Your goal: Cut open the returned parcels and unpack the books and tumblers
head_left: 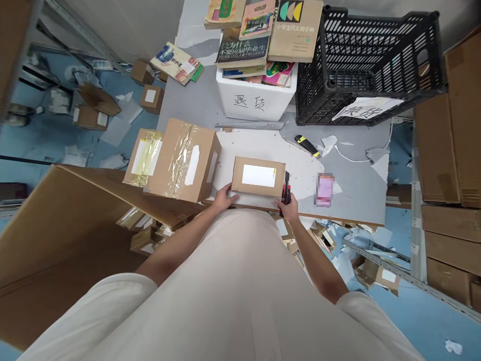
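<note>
The small cardboard box (258, 176) lies near the bench's (356, 175) front edge, long axis running left to right, between the left hand (223, 198) at its near corner, grip unclear, and the right hand (290, 206), closed around a forward-pointing red-and-black knife (286, 191).

Books (296, 37) beside a black crate (370, 40)

a grey worktable (363, 188) right at the centre of things, pale blue floor (439, 326) spreading out on both sides of it, loose white paper (117, 129) strewn down to its left, plain grey wall (150, 22) beyond its far edge, slotted metal shelving (419, 255) over on its right
</note>
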Motion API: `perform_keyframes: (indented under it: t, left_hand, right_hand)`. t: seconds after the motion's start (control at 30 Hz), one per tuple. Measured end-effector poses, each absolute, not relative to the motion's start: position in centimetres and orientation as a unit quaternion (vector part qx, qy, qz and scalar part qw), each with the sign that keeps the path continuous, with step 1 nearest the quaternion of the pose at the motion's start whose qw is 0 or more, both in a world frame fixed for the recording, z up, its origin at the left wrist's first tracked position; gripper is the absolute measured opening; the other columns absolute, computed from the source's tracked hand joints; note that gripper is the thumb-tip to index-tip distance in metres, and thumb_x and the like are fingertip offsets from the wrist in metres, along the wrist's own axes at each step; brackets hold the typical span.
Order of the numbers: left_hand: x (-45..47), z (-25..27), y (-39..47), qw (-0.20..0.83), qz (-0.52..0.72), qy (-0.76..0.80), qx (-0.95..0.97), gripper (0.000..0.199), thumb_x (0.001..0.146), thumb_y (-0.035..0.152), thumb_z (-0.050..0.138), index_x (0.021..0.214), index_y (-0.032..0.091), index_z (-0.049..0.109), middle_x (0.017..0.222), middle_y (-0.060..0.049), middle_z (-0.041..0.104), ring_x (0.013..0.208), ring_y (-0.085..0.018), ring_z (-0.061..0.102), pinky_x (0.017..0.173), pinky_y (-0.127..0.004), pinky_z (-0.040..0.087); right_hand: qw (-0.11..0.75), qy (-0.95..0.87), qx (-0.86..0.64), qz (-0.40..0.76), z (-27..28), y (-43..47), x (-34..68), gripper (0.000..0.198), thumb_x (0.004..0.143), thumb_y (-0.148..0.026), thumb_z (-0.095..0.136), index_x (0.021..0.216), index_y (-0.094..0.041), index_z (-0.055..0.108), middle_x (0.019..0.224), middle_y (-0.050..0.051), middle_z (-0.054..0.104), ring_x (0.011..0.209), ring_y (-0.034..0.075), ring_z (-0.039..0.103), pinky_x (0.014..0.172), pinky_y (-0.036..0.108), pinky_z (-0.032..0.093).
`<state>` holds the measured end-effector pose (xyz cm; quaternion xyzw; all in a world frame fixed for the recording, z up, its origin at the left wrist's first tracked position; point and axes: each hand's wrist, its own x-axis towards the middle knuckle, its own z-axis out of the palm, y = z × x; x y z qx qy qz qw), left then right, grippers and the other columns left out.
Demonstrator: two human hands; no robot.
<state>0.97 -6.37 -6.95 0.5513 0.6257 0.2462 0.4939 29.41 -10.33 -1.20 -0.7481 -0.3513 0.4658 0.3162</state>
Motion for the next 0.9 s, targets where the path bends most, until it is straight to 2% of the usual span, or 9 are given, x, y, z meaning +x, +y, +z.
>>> perform_keyframes:
  t: [0.17,0.3,0.43,0.57,0.63,0.7,0.77,0.83,0.9]
  left_hand:
    - [1.7,-5.4,-5.7,0.528,0.262,0.640,0.494,0.048,0.074,0.041,0.067,0.113,0.012,0.066,0.108,-0.012,0.071,0.101,-0.023,0.065,0.091,-0.038,0.051]
    - [2.0,-2.1,-4.5,0.428,0.265,0.690,0.520,0.046,0.079,0.051,0.060,0.103,0.013,0.071,0.092,-0.009,0.073,0.084,-0.021,0.066,0.081,-0.034,0.052]
    - [3.0,-0.3,-2.3,0.368,0.241,0.707,0.554,0.046,0.085,0.052,0.051,0.096,0.013,0.074,0.085,-0.008,0.071,0.081,-0.021,0.064,0.083,-0.035,0.049]
    - [3.5,-0.5,-1.8,0.376,0.230,0.686,0.579,0.047,0.082,0.051,0.057,0.110,0.014,0.069,0.093,-0.008,0.069,0.088,-0.021,0.063,0.086,-0.035,0.050]
    - [3.5,-0.7,-2.4,0.362,0.234,0.675,0.598,0.061,0.076,0.052,0.066,0.124,0.015,0.061,0.105,-0.011,0.066,0.097,-0.023,0.063,0.090,-0.037,0.050]
    - [3.4,-0.8,-3.2,0.314,0.254,0.662,0.631,0.071,0.074,0.050,0.070,0.132,0.014,0.053,0.123,-0.016,0.060,0.114,-0.027,0.057,0.099,-0.041,0.046]
    - [3.5,-0.9,-3.8,0.271,0.260,0.606,0.701,0.058,0.082,0.044,0.064,0.131,0.015,0.053,0.134,-0.018,0.054,0.129,-0.029,0.048,0.108,-0.045,0.039]
    - [3.7,-1.2,-4.1,0.263,0.233,0.513,0.783,0.038,0.092,0.034,0.051,0.126,0.018,0.057,0.135,-0.014,0.056,0.135,-0.026,0.042,0.112,-0.047,0.034]
    - [3.9,-1.6,-4.0,0.270,0.204,0.443,0.830,0.035,0.096,0.021,0.038,0.124,0.019,0.058,0.135,-0.012,0.057,0.137,-0.023,0.041,0.113,-0.047,0.034]
  right_hand:
    - [0.348,-0.334,-0.749,0.454,-0.4,-9.3,28.9,0.053,0.058,-0.050,0.074,0.098,-0.018,0.059,0.065,-0.004,0.060,0.057,0.014,0.055,0.056,0.029,0.050]
    - [0.375,-0.346,-0.749,0.423,0.7,-6.7,30.2,0.049,0.064,-0.050,0.072,0.099,-0.018,0.058,0.067,-0.004,0.060,0.051,0.012,0.052,0.053,0.027,0.048]
    - [0.320,-0.428,-0.769,0.351,1.1,-3.3,31.4,0.039,0.069,-0.051,0.068,0.090,-0.019,0.059,0.068,-0.003,0.060,0.054,0.013,0.055,0.059,0.028,0.048]
    - [0.294,-0.447,-0.780,0.326,0.7,-1.7,31.5,0.037,0.074,-0.051,0.063,0.092,-0.019,0.058,0.070,-0.001,0.062,0.056,0.015,0.058,0.062,0.029,0.048]
    - [0.278,-0.454,-0.780,0.331,0.6,-1.8,31.5,0.038,0.076,-0.051,0.061,0.095,-0.019,0.058,0.071,-0.001,0.063,0.056,0.016,0.059,0.063,0.029,0.048]
    - [0.251,-0.474,-0.781,0.321,1.0,-2.1,31.6,0.039,0.078,-0.051,0.058,0.099,-0.019,0.058,0.074,0.001,0.064,0.061,0.018,0.060,0.066,0.031,0.048]
    - [0.230,-0.513,-0.777,0.282,2.0,-2.3,31.7,0.042,0.081,-0.050,0.054,0.108,-0.018,0.057,0.085,0.006,0.067,0.076,0.023,0.063,0.074,0.035,0.049]
    - [0.212,-0.584,-0.745,0.242,3.6,-2.2,31.5,0.047,0.087,-0.045,0.047,0.123,-0.016,0.051,0.105,0.011,0.066,0.094,0.026,0.061,0.083,0.039,0.047]
    - [0.159,-0.687,-0.666,0.244,5.6,-1.7,30.8,0.050,0.091,-0.036,0.040,0.138,-0.018,0.041,0.123,0.013,0.060,0.108,0.025,0.057,0.087,0.038,0.046]
